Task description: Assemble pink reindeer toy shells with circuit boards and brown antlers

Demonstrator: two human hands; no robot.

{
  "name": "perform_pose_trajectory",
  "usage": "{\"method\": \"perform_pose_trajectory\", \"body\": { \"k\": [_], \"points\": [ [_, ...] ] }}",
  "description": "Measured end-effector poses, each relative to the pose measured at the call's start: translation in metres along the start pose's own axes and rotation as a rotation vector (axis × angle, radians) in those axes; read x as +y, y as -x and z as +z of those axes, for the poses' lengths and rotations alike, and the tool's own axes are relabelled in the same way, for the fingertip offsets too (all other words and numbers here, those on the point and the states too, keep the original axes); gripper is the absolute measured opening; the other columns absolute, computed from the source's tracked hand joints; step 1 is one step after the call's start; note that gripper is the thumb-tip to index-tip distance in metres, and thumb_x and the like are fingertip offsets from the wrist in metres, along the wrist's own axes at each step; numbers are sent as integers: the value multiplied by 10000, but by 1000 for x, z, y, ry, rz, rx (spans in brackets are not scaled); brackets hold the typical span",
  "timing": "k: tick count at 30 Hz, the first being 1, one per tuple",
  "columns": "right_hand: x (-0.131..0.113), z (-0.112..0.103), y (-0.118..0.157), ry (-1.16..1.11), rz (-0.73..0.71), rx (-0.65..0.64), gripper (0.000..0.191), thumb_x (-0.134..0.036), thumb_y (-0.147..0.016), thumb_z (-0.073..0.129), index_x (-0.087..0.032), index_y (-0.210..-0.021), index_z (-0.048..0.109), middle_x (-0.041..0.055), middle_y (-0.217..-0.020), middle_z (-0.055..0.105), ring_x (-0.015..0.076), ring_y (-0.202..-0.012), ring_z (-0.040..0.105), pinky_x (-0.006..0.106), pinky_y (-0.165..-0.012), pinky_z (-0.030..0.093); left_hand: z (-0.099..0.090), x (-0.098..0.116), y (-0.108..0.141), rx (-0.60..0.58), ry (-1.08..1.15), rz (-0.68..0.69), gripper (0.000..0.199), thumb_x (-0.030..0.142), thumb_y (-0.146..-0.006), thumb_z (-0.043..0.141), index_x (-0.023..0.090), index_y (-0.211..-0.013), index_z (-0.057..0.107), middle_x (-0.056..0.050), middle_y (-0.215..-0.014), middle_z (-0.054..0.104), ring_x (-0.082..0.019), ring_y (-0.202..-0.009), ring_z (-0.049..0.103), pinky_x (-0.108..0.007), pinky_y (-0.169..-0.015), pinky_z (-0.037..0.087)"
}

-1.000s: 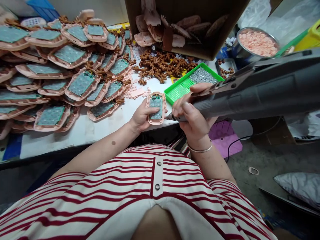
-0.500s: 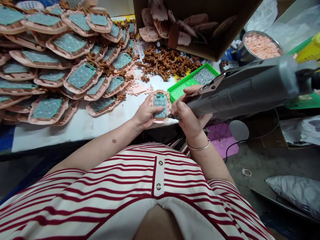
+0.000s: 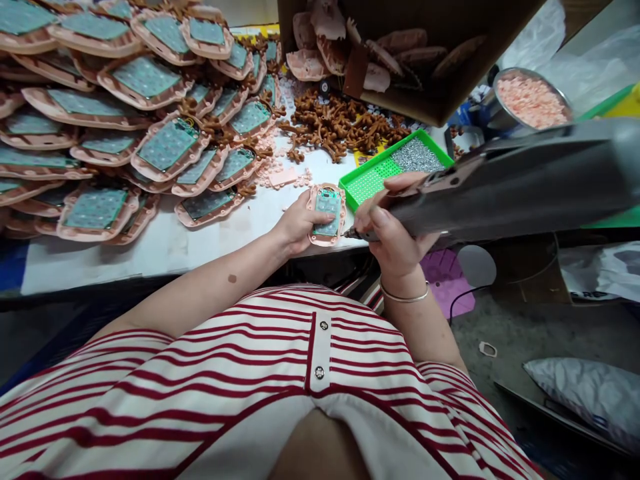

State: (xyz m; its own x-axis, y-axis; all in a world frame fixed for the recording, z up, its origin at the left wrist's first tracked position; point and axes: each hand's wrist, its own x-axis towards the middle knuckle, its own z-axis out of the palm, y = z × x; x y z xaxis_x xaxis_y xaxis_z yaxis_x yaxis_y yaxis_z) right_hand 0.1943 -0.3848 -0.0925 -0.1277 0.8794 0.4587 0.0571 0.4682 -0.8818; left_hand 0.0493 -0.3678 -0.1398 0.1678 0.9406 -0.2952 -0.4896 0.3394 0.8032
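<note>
My left hand is closed around the left side of a pink plastic housing, its thumb lying across the green circuit board set inside. In my right hand is a grey electric screwdriver, lying nearly level with its body pointing off to the right. The tip of its bit is at the lower right edge of the housing; whether it touches a screw there is too small to tell. Just beyond my right fingers lies a green tray with small silvery screws in its far end.
Stacked pink housings with boards fill the left of the table. Brown plastic parts are heaped behind the tray. A cardboard box holds more pink shells. A metal bowl of small pink pieces stands at right.
The screwdriver and my right hand have shifted slightly right, and the bit tip has drawn a little away from the board. The whole view has also shifted a bit. Both hands keep their hold.
</note>
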Motion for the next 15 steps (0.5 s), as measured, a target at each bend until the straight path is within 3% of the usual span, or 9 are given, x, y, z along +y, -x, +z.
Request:
{"method": "perform_pose_trajectory", "body": {
  "k": [3, 6, 10, 13, 15],
  "points": [
    [-14, -8, -1, -23, -134, 245, 346, -506, -843, 633, -345, -1125, 512, -38, -714, 503, 133, -503, 506, 319, -499, 491, -2, -1, 0, -25, 2, 19, 560, 85, -501, 738, 167, -1033, 580, -16, -879, 699, -182, -799, 657, -364, -822, 534],
    [-17, -20, 1, 83, -176, 494, 232, -454, -872, 607, -325, -1054, 545, -42, -687, 450, 126, -488, 500, 299, -457, 462, -3, -3, 1, -82, 2, 33, 589, 104, -514, 753, 164, -1074, 579, -35, -875, 702, -192, -776, 659, -362, -761, 541],
    [-11, -45, 3, 85, -170, 626, 131, -394, -859, 649, -291, -922, 599, -51, -625, 486, 123, -450, 505, 297, -440, 456, -2, -2, 4, -160, 7, 34, 648, 128, -527, 772, 167, -1142, 571, -53, -894, 710, -198, -765, 673, -358, -734, 541],
    [-13, -69, 5, 160, -247, 735, 188, -420, -775, 756, -266, -837, 666, -24, -664, 590, 144, -547, 579, 350, -564, 524, -5, 6, 11, -143, 18, 16, 632, 126, -531, 780, 165, -1128, 576, -58, -875, 717, -205, -751, 682, -347, -701, 548],
    [-22, -83, 8, 322, -465, 929, 281, -488, -698, 810, -302, -889, 722, 6, -764, 635, 192, -697, 619, 425, -709, 532, -12, 15, 17, -135, 27, -6, 589, 125, -541, 781, 155, -1099, 595, -63, -860, 723, -206, -736, 684, -333, -675, 550]
  ]
}}
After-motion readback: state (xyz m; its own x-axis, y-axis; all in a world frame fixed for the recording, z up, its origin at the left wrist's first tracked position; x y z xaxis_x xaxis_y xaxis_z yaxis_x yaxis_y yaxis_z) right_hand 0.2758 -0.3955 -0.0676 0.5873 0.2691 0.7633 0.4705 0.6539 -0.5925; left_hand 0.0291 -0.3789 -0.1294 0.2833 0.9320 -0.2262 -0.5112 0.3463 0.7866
